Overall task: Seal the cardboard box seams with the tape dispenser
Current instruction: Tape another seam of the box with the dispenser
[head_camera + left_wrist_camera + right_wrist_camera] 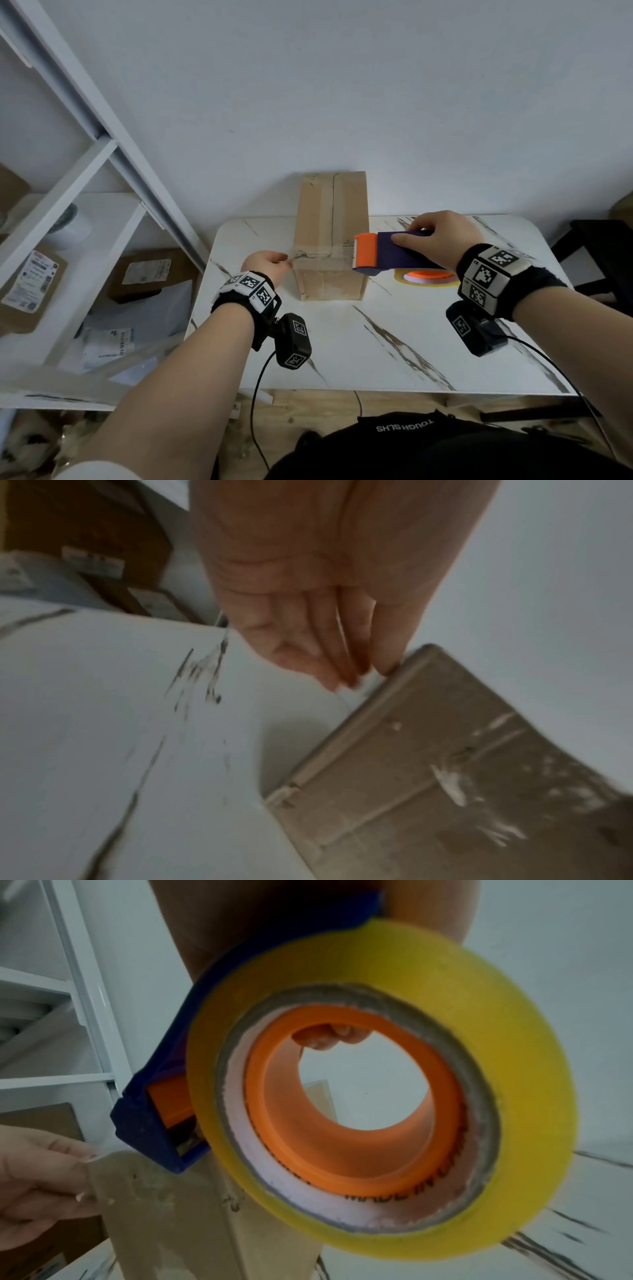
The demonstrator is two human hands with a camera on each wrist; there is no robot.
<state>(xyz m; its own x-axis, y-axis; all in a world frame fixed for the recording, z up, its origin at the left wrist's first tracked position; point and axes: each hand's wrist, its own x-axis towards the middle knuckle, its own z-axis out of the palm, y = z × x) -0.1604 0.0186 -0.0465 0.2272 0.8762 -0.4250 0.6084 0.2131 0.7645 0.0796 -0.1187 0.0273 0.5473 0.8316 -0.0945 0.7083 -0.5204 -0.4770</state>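
Note:
A long cardboard box [330,219] lies on the marble table [394,335], its centre seam running away from me. My right hand [411,233] grips the blue and orange tape dispenser [380,255] at the box's right edge, near its front end. The yellow tape roll [514,1069] fills the right wrist view. A strip of clear tape runs from the dispenser across the box top. My left hand [285,261] pinches the tape's free end [356,693] at the upper left edge of the box [445,777]. In the right wrist view the left hand [44,1177] shows beside the box [178,1218].
A white shelf unit [85,164] with labelled parcels [34,284] stands to the left of the table. The white wall rises right behind the box. A dark piece of furniture [603,260] sits past the table's right edge. Camera cables hang off the front edge.

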